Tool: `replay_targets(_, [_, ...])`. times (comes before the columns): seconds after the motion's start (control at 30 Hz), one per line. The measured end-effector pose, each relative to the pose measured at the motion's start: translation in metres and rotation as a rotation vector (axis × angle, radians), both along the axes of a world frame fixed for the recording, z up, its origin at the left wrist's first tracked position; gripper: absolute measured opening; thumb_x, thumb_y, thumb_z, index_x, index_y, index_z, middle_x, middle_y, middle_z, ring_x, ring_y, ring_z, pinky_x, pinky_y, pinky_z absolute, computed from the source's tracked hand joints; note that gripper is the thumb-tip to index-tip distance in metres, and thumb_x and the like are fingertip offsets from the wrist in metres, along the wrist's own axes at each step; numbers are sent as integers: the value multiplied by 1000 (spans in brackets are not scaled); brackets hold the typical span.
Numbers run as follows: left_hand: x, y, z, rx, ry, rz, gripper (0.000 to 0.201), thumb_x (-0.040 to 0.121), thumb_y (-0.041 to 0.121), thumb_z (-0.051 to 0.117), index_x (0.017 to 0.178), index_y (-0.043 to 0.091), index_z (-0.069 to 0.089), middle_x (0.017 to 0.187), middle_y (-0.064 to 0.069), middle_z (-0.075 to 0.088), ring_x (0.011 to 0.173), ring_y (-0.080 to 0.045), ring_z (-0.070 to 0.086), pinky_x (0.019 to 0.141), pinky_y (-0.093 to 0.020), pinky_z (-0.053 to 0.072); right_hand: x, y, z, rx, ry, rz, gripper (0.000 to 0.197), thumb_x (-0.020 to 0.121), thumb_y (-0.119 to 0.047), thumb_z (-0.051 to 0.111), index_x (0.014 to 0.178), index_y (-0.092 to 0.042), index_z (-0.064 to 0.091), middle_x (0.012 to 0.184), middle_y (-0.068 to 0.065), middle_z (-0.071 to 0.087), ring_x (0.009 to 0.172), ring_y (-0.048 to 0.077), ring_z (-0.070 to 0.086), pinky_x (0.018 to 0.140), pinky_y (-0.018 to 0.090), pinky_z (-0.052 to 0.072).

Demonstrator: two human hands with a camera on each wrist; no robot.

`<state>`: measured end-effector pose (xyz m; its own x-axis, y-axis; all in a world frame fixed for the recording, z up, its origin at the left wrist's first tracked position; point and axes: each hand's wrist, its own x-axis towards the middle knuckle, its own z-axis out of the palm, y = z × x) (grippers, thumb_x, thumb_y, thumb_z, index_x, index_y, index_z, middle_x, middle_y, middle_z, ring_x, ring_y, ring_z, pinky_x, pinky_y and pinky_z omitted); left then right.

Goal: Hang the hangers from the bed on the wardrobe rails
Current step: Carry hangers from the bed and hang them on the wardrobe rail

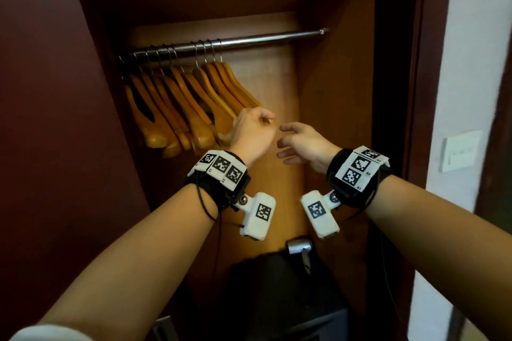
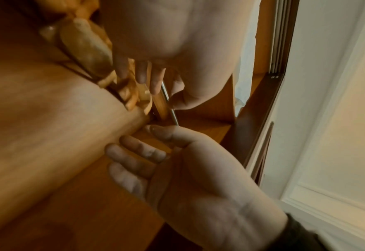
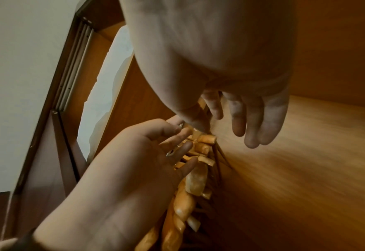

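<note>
- Left hand (image 1: 253,133) up at the near ends of the hung hangers (image 1: 194,108), fingers loosely curled against the wood; real grip or just a touch, cannot tell
- Right hand (image 1: 300,144) just beside it, fingers spread and relaxed, holding nothing, touching nothing visible
- Probable reason for the left hand's spot: steadying or squaring up the row so the hangers sit parallel, a guess only
- Hangers all on the rail (image 1: 227,43), bunched toward its left half, hooks over the bar, shoulders angled down toward the camera; right half of rail bare
- No bed and no loose hanger in any view, so this rail's batch looks done
- Head view alone gives rail, hooks and the full row; also a dark case (image 1: 279,285) on the wardrobe floor below
- Right wrist view alone gives the left fingertips (image 3: 185,146) lying on the hanger ends
- Left wrist view alone gives the empty right palm (image 2: 198,186); blurred, no finer detail
</note>
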<state>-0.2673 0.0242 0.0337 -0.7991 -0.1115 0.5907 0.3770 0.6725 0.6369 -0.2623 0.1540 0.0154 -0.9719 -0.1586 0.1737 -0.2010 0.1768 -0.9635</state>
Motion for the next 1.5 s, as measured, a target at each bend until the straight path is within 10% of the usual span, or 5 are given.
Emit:
replay_targets(0.7, [103, 172, -127, 281, -360, -564, 25, 86, 0, 58, 98, 19, 70, 98, 6, 65, 96, -7, 59, 74, -10, 41, 173, 195, -114, -204, -189, -372, 37, 95, -6, 57, 131, -14, 52, 94, 8, 64, 82, 25, 67, 73, 34, 55])
replay_targets(1.03, [259, 371, -178, 127, -557, -906, 24, 86, 1, 57, 99, 16, 70, 94, 5, 66, 92, -8, 60, 75, -17, 43, 380, 358, -167, -337, -273, -795, 39, 95, -3, 57, 132, -13, 51, 100, 11, 66, 78, 22, 69, 58, 28, 55])
replay_targets(1.37, [463, 541, -189, -94, -648, -1388, 19, 92, 4, 54, 100, 15, 67, 85, 5, 59, 74, -10, 54, 56, -19, 42, 629, 445, -187, -456, -252, -1344, 35, 94, -4, 56, 128, -13, 54, 97, 11, 65, 70, 18, 67, 69, 33, 52])
replay_targets(1.5, [562, 586, -202, -184, -724, -1623, 19, 90, 4, 56, 100, 16, 67, 90, 4, 61, 79, -12, 56, 65, -22, 44, 730, 445, -197, -525, -227, -1574, 33, 95, -4, 57, 127, -12, 54, 94, 10, 65, 82, 24, 66, 77, 38, 56])
